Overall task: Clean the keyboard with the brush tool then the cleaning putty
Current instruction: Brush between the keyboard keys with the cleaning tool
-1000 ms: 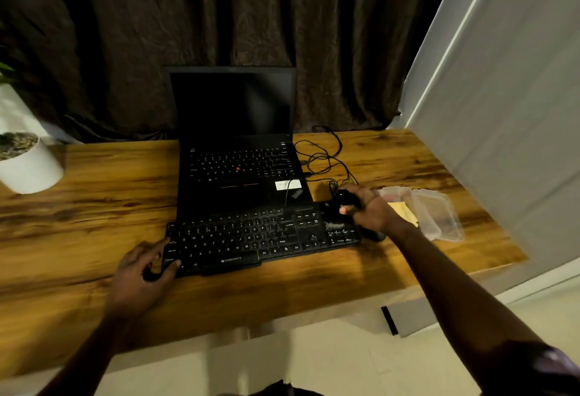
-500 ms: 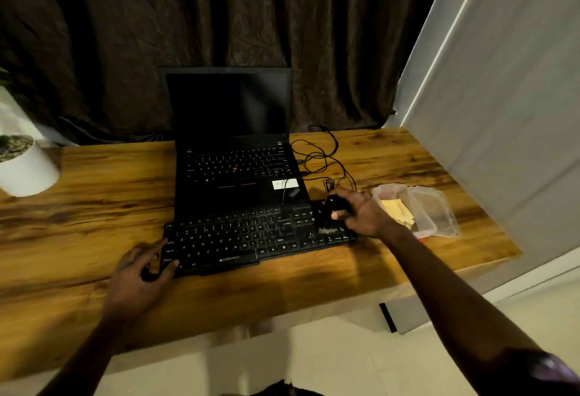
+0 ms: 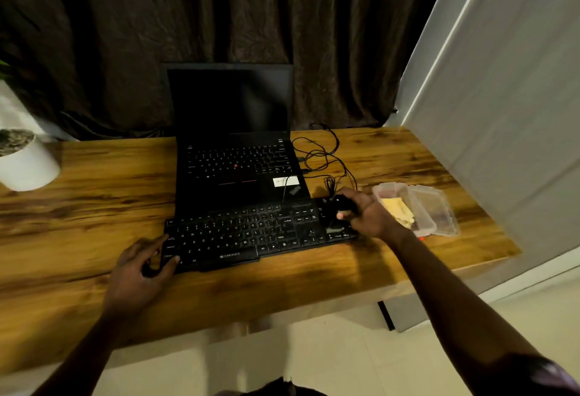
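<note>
A black keyboard lies on the wooden desk in front of an open laptop. My left hand grips its left end, thumb on the front edge and fingers curled around the corner. My right hand is closed on a black brush tool, which is down on the number pad at the keyboard's right end; its bristles are hard to make out. The yellow cleaning putty sits in an open clear plastic box just right of my right hand.
The black laptop stands right behind the keyboard, screen dark. Tangled black cables lie to its right. A white plant pot stands at the far left. A grey wall borders the desk's right side. The desk's front edge is close.
My right hand has drawn the brush a little to the left, from the keyboard's right edge onto the number pad. My left hand has kept its hold on the left end.
</note>
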Available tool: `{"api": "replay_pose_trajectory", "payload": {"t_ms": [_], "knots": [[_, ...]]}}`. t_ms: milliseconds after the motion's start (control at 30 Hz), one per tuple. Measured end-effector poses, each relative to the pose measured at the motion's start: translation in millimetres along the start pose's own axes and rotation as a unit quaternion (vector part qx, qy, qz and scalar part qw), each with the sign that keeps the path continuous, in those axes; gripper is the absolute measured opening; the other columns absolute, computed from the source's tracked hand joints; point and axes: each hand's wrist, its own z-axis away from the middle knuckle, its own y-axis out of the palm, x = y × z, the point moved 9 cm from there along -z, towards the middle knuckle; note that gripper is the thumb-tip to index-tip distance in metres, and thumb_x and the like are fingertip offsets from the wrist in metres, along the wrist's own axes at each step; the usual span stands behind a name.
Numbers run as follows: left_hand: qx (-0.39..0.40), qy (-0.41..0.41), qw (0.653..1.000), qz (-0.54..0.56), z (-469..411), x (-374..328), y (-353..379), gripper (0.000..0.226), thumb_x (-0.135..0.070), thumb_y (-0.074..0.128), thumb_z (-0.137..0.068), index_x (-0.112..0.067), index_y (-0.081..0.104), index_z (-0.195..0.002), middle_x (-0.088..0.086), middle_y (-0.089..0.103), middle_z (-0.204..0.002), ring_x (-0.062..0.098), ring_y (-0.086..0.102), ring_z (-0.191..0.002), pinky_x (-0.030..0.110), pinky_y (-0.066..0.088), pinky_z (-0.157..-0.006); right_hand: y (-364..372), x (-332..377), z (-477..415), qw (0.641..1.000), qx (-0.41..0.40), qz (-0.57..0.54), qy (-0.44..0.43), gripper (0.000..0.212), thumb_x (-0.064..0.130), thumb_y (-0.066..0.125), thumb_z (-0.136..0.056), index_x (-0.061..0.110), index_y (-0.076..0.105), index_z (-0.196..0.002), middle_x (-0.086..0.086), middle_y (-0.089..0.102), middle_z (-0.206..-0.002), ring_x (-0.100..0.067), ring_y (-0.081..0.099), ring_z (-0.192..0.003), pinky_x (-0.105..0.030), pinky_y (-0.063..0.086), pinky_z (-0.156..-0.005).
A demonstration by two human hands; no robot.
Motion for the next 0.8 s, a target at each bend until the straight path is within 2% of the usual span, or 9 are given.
{"api": "replay_pose_trajectory", "payload": {"t_ms": [67,200,300,400,467,500,600,733,800], "knots": [[0.005,-0.008,1.000,-0.002,-1,8,2,0.067,-0.070,0.054,-0.079,-0.039,0.056,-0.138,-0.005,0.053,-0.104,0.020,0.053,-0.104,0.038,0.045,-0.089,3,6,1,1.000,0.006,-0.014,-0.013,0.052,0.001,0.068,-0.090,0.045,0.054,-0.114,-0.005,0.063,-0.119,-0.020,0.062,-0.108,-0.034,0.059,-0.083],[0.017,-0.023,1.000,-0.006,-2,22,7,0.069,-0.078,0.050,-0.078,-0.046,0.051,-0.140,0.000,0.054,-0.111,0.024,0.053,-0.111,0.044,0.049,-0.094,-17,-19,5,1.000,-0.016,-0.005,0.022,0.046,-0.002,0.068,-0.091,0.022,0.056,-0.128,-0.005,0.061,-0.119,-0.021,0.059,-0.110,-0.020,0.051,-0.085],[0.014,-0.018,1.000,-0.004,-2,16,6,0.072,-0.078,0.049,-0.078,-0.042,0.053,-0.140,-0.004,0.053,-0.107,0.022,0.053,-0.106,0.040,0.048,-0.089,-26,-30,6,0.999,-0.021,0.022,0.038,0.048,-0.001,0.068,-0.089,0.033,0.053,-0.120,-0.011,0.064,-0.121,-0.028,0.065,-0.109,-0.021,0.052,-0.077],[0.022,-0.022,0.999,-0.009,-1,18,6,0.072,-0.079,0.049,-0.078,-0.045,0.050,-0.141,-0.004,0.052,-0.110,0.023,0.052,-0.108,0.043,0.050,-0.090,-13,-16,4,1.000,-0.024,0.019,0.007,0.043,0.008,0.071,-0.089,0.034,0.053,-0.118,-0.007,0.065,-0.116,-0.026,0.063,-0.110,-0.023,0.052,-0.083],[0.022,-0.024,0.999,-0.007,-1,18,5,0.073,-0.079,0.049,-0.078,-0.044,0.050,-0.142,-0.004,0.052,-0.109,0.022,0.052,-0.108,0.044,0.050,-0.090,2,-3,1,1.000,-0.019,0.006,-0.002,0.042,0.019,0.071,-0.089,0.037,0.054,-0.123,-0.008,0.064,-0.119,-0.027,0.061,-0.112,-0.039,0.058,-0.087],[0.020,-0.022,1.000,-0.005,-1,16,5,0.073,-0.078,0.049,-0.078,-0.043,0.051,-0.141,-0.005,0.052,-0.108,0.022,0.052,-0.107,0.044,0.049,-0.089,7,6,1,1.000,-0.016,-0.005,-0.005,0.042,0.017,0.070,-0.090,0.033,0.056,-0.127,-0.008,0.064,-0.120,-0.026,0.061,-0.111,-0.043,0.059,-0.087],[0.020,-0.017,1.000,-0.009,-1,13,4,0.074,-0.079,0.049,-0.078,-0.041,0.051,-0.142,-0.006,0.052,-0.106,0.022,0.052,-0.105,0.043,0.049,-0.088,20,13,-5,0.999,-0.006,-0.040,-0.016,0.037,0.007,0.068,-0.093,0.018,0.058,-0.126,-0.008,0.064,-0.117,-0.021,0.062,-0.107,-0.035,0.059,-0.083],[0.029,-0.030,0.999,-0.012,0,17,4,0.078,-0.083,0.047,-0.076,-0.042,0.051,-0.142,-0.002,0.054,-0.116,0.022,0.051,-0.112,0.045,0.048,-0.093,7,4,-3,1.000,0.008,-0.020,0.001,0.048,0.005,0.068,-0.092,0.040,0.055,-0.121,-0.007,0.064,-0.121,-0.023,0.064,-0.109,-0.036,0.062,-0.081],[0.026,-0.031,0.999,-0.014,0,14,4,0.076,-0.080,0.047,-0.076,-0.040,0.052,-0.141,-0.002,0.054,-0.119,0.023,0.049,-0.117,0.044,0.046,-0.096,0,-8,-2,1.000,0.002,0.001,0.015,0.047,0.007,0.068,-0.093,0.041,0.053,-0.121,-0.007,0.064,-0.120,-0.026,0.064,-0.110,-0.029,0.060,-0.077]]}}
